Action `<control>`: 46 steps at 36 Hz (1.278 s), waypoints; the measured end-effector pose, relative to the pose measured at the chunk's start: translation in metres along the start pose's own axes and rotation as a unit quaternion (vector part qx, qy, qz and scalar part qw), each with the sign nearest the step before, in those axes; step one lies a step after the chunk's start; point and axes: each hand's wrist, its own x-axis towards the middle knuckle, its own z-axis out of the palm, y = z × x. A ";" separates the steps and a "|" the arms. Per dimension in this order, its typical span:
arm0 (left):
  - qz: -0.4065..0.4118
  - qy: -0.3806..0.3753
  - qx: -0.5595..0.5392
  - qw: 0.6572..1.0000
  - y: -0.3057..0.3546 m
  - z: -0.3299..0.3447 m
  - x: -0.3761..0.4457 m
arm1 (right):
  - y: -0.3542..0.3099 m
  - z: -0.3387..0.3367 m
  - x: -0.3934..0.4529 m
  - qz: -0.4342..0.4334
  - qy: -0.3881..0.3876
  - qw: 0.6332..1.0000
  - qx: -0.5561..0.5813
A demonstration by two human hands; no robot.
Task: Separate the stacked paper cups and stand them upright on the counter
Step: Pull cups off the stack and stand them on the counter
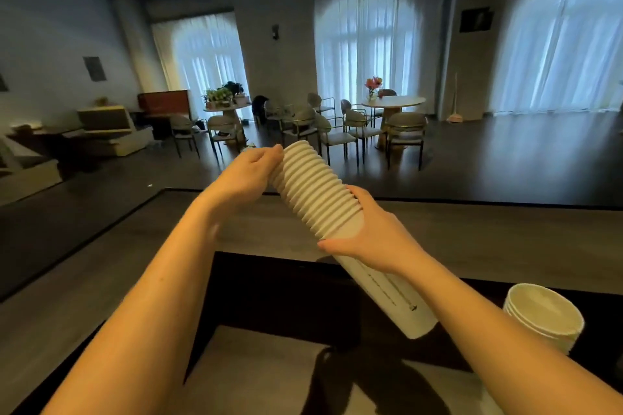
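Both hands, left (251,168) and right (369,239), grip 1 tilted cup stack (317,192).

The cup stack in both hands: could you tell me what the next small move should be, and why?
Probably pull the end cup free with the left hand, which pinches the rim end of the cup stack, while the right hand grips its middle. No single cup stands on the counter yet.

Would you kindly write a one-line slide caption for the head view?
Both hands, left hand and right hand, hold a tilted stack of white paper cups above the grey counter.
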 end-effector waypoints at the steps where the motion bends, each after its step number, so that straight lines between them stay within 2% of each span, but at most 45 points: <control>1: -0.006 -0.031 -0.023 0.999 -0.006 -0.014 0.000 | -0.006 0.007 0.005 0.000 -0.005 1.000 0.007; 5: -0.003 -0.092 -0.057 0.994 -0.030 -0.052 0.005 | -0.024 0.031 0.024 0.001 -0.017 1.000 0.020; 11: 0.020 -0.072 -0.036 0.997 -0.060 -0.088 0.019 | -0.046 0.064 0.053 0.010 -0.027 0.999 0.027; 15: 0.012 -0.018 -0.049 0.999 -0.083 -0.112 0.040 | -0.062 0.082 0.071 0.009 -0.022 0.999 0.021; 17: 0.035 0.000 -0.043 0.998 -0.092 -0.121 0.044 | -0.069 0.087 0.082 0.015 -0.025 0.999 0.013; 21: 0.028 0.121 -0.051 0.991 -0.123 -0.154 0.076 | -0.076 0.099 0.105 0.026 -0.038 0.999 -0.006; 23: 0.006 0.210 -0.054 0.976 -0.156 -0.173 0.106 | -0.078 0.107 0.118 0.039 -0.043 0.998 -0.019; 24: -0.001 0.230 -0.048 0.972 -0.173 -0.181 0.121 | -0.078 0.111 0.124 0.048 -0.042 0.998 -0.022; 27: -0.008 0.257 0.147 0.955 -0.200 -0.186 0.121 | -0.080 0.127 0.145 0.063 -0.042 0.997 -0.020; 31: 0.002 0.183 0.318 0.930 -0.242 -0.164 0.126 | -0.084 0.148 0.176 0.063 -0.043 0.997 -0.005; 33: 0.001 0.148 0.341 0.928 -0.269 -0.152 0.143 | -0.081 0.160 0.197 0.066 -0.041 0.997 0.006; 35: 0.010 0.145 0.358 0.922 -0.284 -0.147 0.145 | -0.084 0.163 0.199 0.064 -0.030 0.997 0.014; 46: 0.098 0.160 0.381 0.905 -0.357 -0.140 0.239 | -0.056 0.186 0.274 0.071 -0.028 0.997 -0.018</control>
